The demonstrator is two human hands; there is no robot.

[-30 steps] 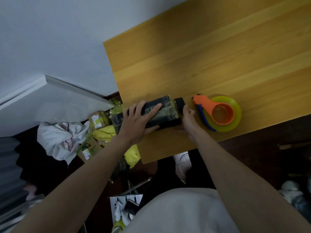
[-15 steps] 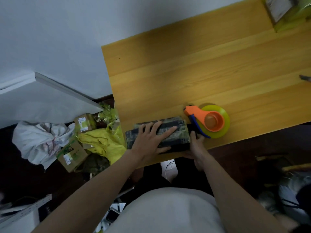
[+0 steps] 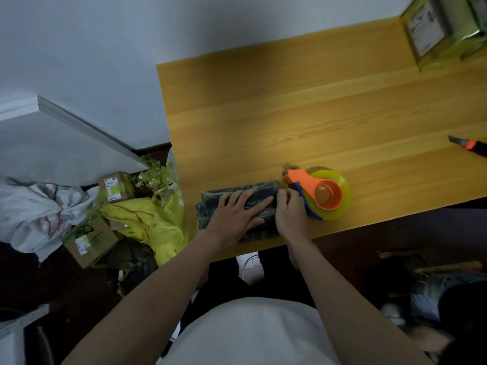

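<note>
A dark, plastic-wrapped parcel [image 3: 210, 206] lies near the front left corner of the wooden table [image 3: 303, 122]. My left hand [image 3: 237, 214] presses flat on top of it with the fingers spread. At the parcel's right end, my right hand [image 3: 291, 212] has its fingers curled over the edge. Just right of that hand sits an orange tape dispenser [image 3: 316, 189] with a yellow-green tape roll [image 3: 342, 204] and a blue handle.
A green-yellow box [image 3: 442, 32] stands at the table's back right. An orange and black cutter [image 3: 471, 146] lies at the right edge. On the floor to the left are small cardboard boxes [image 3: 89, 241], yellow plastic [image 3: 147, 222] and crumpled white cloth [image 3: 31, 214].
The view has shifted, so the parcel and dispenser sit lower and closer to the table's front edge. My right hand has moved up onto the parcel's right end. The left hand stays pressed on top.
</note>
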